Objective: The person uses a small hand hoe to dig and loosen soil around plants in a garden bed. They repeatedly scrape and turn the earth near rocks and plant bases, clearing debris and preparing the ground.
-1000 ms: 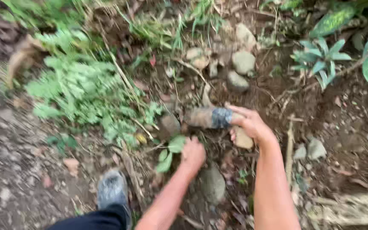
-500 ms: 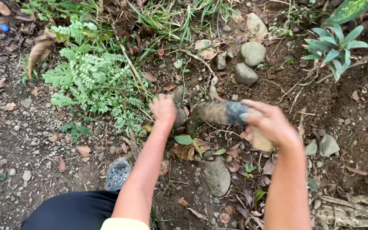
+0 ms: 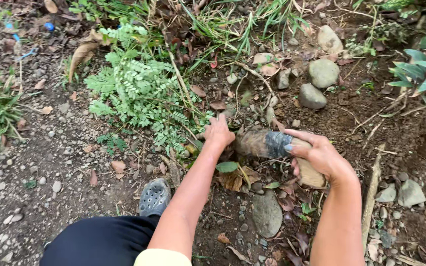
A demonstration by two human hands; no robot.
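Observation:
My right hand [image 3: 319, 156] is shut on a thick wooden handle [image 3: 267, 144] wrapped with a dark band; the tool lies low over the soil and its working end is hidden near the plants. My left hand [image 3: 219, 132] reaches down at the base of a small fern-like plant [image 3: 139, 93], fingers on the ground among its stems beside the tool's front end. Whether it grips a stem is hidden. Dry brown leaves [image 3: 232, 180] lie just below both hands.
Round grey stones [image 3: 316, 83] sit beyond the tool, a flat stone [image 3: 267, 214] near my arms. My grey perforated shoe [image 3: 154, 197] stands on gravel at the left. Grass tufts [image 3: 252, 22] and a broad-leaved plant [image 3: 422, 74] edge the bare soil.
My left hand moved up and left from the small green leaf to the fern's base. The right hand kept hold of the handle, nearly in place. The camera view shifted slightly.

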